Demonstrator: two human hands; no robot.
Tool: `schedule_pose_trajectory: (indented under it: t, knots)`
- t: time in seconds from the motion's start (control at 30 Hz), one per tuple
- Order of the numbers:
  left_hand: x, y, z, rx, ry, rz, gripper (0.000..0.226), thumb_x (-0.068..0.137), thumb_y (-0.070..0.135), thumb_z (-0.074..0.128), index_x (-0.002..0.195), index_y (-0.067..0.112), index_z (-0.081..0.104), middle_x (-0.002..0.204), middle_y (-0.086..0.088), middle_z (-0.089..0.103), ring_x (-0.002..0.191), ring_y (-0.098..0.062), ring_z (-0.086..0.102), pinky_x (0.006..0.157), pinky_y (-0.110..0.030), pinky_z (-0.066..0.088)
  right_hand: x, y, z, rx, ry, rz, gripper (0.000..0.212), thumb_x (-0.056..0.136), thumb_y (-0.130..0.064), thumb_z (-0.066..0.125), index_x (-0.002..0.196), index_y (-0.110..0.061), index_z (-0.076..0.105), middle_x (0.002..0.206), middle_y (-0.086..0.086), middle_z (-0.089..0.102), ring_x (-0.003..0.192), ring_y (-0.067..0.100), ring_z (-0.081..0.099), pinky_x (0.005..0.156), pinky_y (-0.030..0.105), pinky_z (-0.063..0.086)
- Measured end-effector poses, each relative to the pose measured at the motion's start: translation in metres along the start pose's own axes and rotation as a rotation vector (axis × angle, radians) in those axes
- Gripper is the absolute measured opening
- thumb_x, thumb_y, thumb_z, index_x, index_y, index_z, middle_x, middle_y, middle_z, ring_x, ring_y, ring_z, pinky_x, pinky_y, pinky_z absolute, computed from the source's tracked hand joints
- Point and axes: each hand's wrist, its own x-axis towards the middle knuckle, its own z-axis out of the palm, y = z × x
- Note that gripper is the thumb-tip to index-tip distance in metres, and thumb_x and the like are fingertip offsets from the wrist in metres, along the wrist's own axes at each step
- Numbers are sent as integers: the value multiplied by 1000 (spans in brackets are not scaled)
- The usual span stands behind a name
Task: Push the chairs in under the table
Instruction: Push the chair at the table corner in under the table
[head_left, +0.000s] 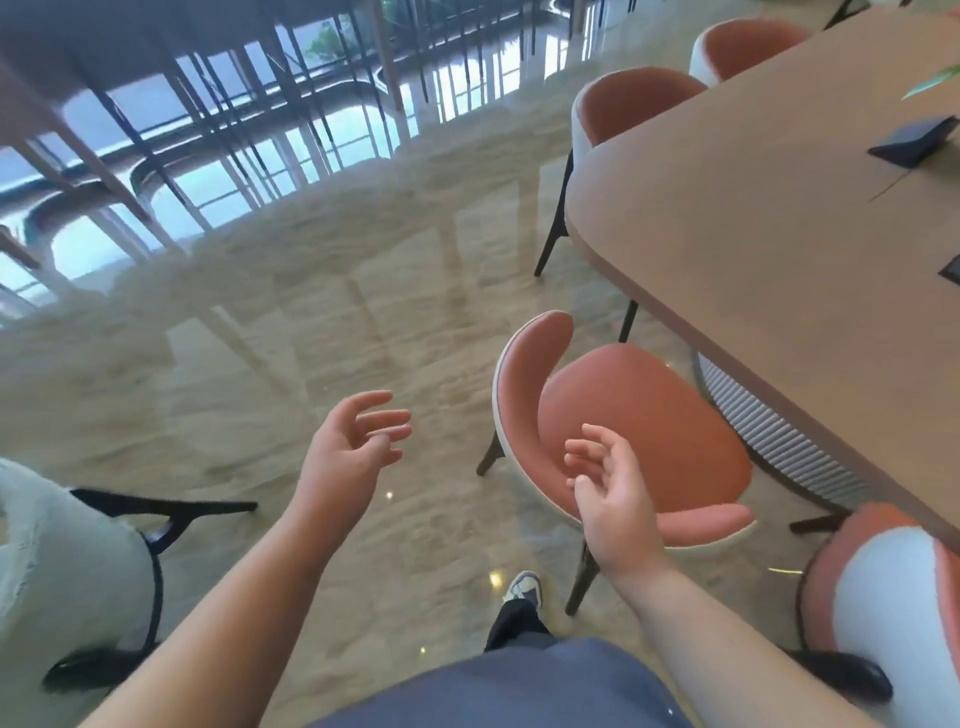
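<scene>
A long wooden table (753, 218) fills the right side. A chair with an orange seat, white shell and dark legs (670, 415) stands pulled out from the table's long edge, its curved back turned toward me. My right hand (613, 493) hovers above the chair's backrest with fingers spread and holds nothing. My left hand (353, 447) is raised over the floor to the left of the chair, fingers apart and empty. Neither hand touches the chair.
Two more orange chairs (628, 109) are tucked at the table's far edge, another orange-and-white chair (883, 587) stands at the lower right. A pale chair with dark legs (72, 566) is at the lower left. Glossy marble floor (311, 322) stretches ahead. Dark objects (914, 140) lie on the table.
</scene>
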Motion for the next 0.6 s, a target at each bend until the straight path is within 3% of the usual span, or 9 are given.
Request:
schedule_pose_trajectory:
  t: [0.33,0.5,0.6]
  knots:
    - [149,45,49,68,-157,34,49,97,-10,46,118,30,64,115,-3,77,104,-15,76,84,-32,59,104,-17,3,-8,126,77,57,93,9,43,124,-39,53,122,-4,64,115,9,62,104,47,50]
    - [213,42,85,100,-281,-6,48,96,-8,48,116,32,66,108,1,80,102,-14,77,83,-33,59,126,-15,-6,-29,284,107,55,92,12,44,125,-31,52,121,0,63,114,16,62,102,47,51]
    - [253,37,111,167,-401,-24,46,96,-5,50,116,33,65,110,1,80,101,-13,77,83,-33,59,135,-10,-7,-58,396,127,58,92,13,46,124,-35,51,120,-3,64,113,15,63,99,39,52]
